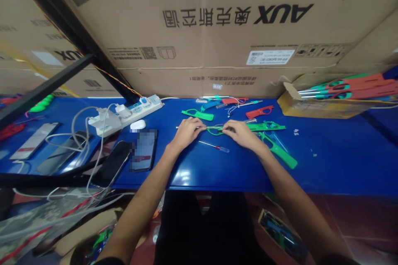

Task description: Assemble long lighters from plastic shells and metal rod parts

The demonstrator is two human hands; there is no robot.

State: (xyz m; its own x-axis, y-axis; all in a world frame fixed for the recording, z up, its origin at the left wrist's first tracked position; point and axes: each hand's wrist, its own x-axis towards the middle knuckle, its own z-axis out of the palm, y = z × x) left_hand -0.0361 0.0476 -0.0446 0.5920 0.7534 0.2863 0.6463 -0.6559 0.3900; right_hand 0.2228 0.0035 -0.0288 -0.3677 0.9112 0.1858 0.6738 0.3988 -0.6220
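Observation:
My left hand [187, 132] is closed, with its fingers pinching the thin metal tube of a green long-nosed lighter [214, 132]. My right hand [239, 133] pinches the same lighter at its looped green casing; small parts under the fingertips are hidden. Below the two hands lies a screwdriver [222, 149] with a clear purplish handle. Just beyond my left hand rests a green casing half [199, 114]. To the right of my right hand are a long green lighter piece [267, 126] and another green casing [281, 153], angled toward me.
Red casing pieces [259, 112] and metal tubes with wires lie at the back. A cardboard box [320, 107] of red and green lighters stands back right. On the left are a white power strip [137, 116], an earbud case [137, 126] and phones [143, 151]. Large cartons [211, 37] wall the back.

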